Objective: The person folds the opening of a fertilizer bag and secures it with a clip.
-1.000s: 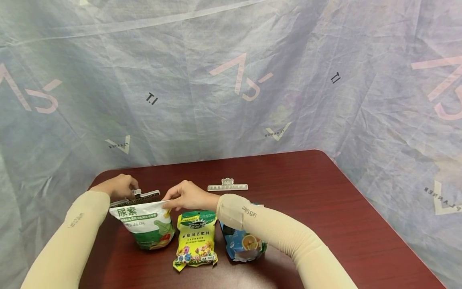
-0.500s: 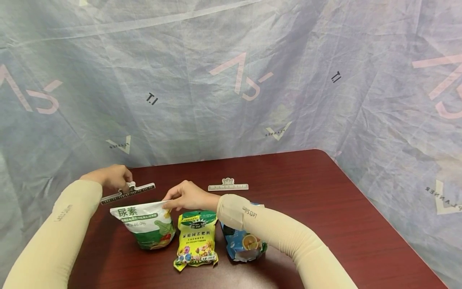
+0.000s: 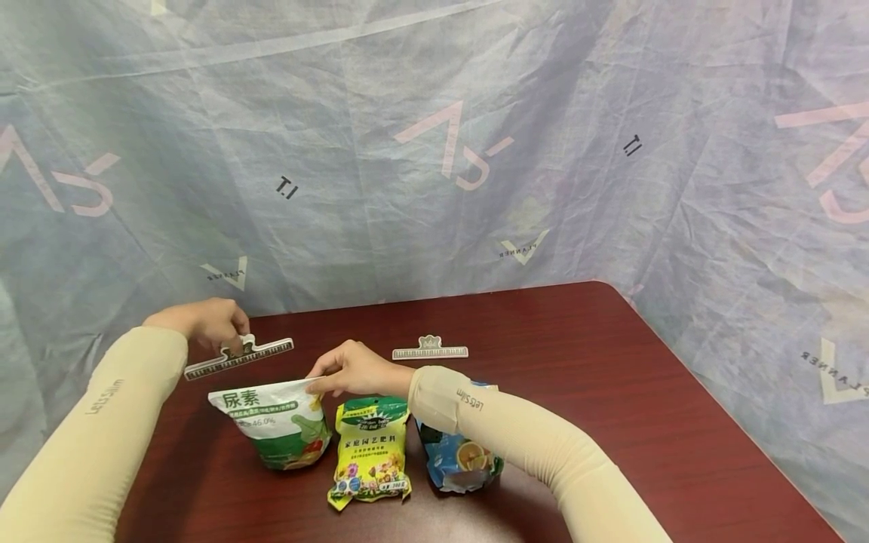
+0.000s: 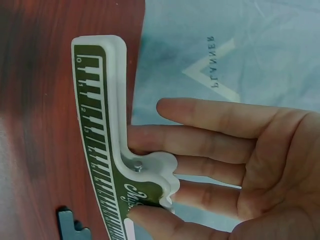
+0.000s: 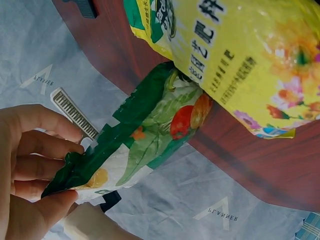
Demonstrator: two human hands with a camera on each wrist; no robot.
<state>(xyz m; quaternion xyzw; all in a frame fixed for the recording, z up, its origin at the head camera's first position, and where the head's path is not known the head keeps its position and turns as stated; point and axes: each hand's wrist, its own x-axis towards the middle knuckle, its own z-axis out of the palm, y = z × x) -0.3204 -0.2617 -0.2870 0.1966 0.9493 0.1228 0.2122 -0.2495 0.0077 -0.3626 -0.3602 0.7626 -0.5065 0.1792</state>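
Observation:
My left hand point(image 3: 210, 324) pinches the handle of a long bag clip point(image 3: 271, 348) printed with piano keys and ruler marks. In the left wrist view the thumb is on one side of the clip point(image 4: 95, 135) and fingers on the other. The clip hangs behind and left of a white-and-green bag point(image 3: 285, 434), apart from it. With thumb and fingers my right hand point(image 3: 360, 368) pinches this bag's top right corner; in the right wrist view the green edge point(image 5: 150, 100) shows between them. The bag stands upright.
Right of the white-and-green bag is a yellow fertilizer bag point(image 3: 372, 452). A blue bag point(image 3: 451, 461) is partly hidden by my right forearm. A second clip point(image 3: 430, 351) lies farther back on the dark red table point(image 3: 543, 332). Behind hangs a grey cloth point(image 3: 366, 151).
My left hand has moved left and away from the bag's top edge, taking the clip with it. The right hand stays at the bag's corner, and the bags have not moved.

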